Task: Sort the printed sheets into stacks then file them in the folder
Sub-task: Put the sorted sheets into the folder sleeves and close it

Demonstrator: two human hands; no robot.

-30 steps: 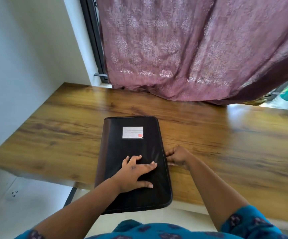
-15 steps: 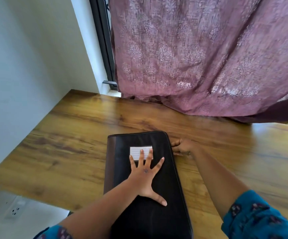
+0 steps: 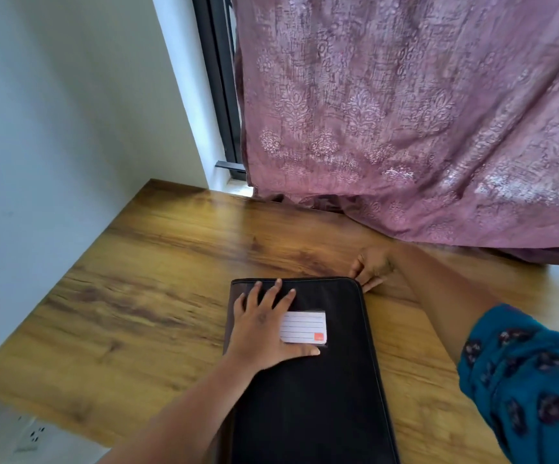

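Observation:
A black zip folder (image 3: pixel 321 396) lies closed on the wooden table (image 3: pixel 154 296), with a white lined label (image 3: pixel 305 328) on its cover. My left hand (image 3: pixel 264 326) rests flat on the cover beside the label, fingers spread toward the far edge. At the folder's far right corner my right hand (image 3: pixel 373 267) has its fingers curled and pinches the zipper at the edge; the pull itself is hidden under the fingers. No printed sheets are in view.
A mauve patterned curtain (image 3: pixel 405 128) hangs down onto the table's far edge. A white wall (image 3: pixel 53 128) borders the table's left side, with a dark window frame (image 3: pixel 218 95) in the corner. A wall socket (image 3: pixel 32 437) sits below the table's near left edge.
My right hand slid along the folder's right edge from the middle to the far corner. My left hand moved up the cover toward the far edge. The view moved closer over the table.

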